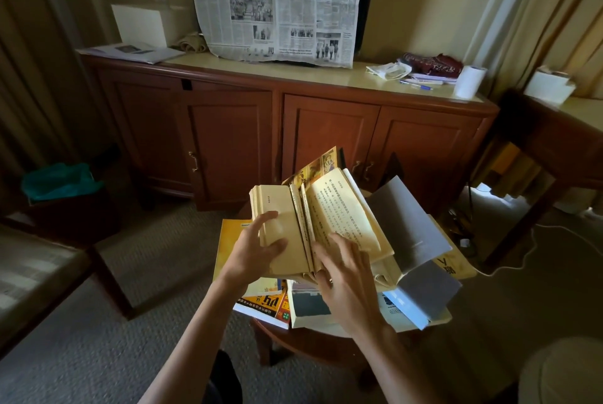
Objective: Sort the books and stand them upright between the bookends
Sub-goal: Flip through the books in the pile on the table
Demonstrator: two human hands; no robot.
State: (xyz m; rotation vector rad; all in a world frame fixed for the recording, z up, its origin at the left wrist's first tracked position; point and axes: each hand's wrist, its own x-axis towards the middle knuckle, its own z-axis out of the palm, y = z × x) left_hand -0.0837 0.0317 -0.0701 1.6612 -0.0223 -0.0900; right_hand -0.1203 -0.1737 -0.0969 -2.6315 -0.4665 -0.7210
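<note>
An old yellowed book [342, 207] lies open above a pile of books on a small round wooden table [293, 338]. My left hand [257, 247] grips its left block of pages, thumb on top. My right hand [346, 276] touches the printed right page with spread fingers. Beneath lie an orange-covered book [266, 304], a yellow book [228, 243], a grey book [421, 276] standing open like a tent, and a blue-edged one [403, 305]. A dark upright bookend [391, 165] seems to stand behind the pile; I cannot see it clearly.
A wooden sideboard [293, 129] runs along the wall, with a newspaper [277, 2] draped over a screen, papers, a cloth and a white roll [470, 81]. A chair [39, 273] sits left, a bin with a teal bag [62, 181] behind it. Cables lie on the carpet at right.
</note>
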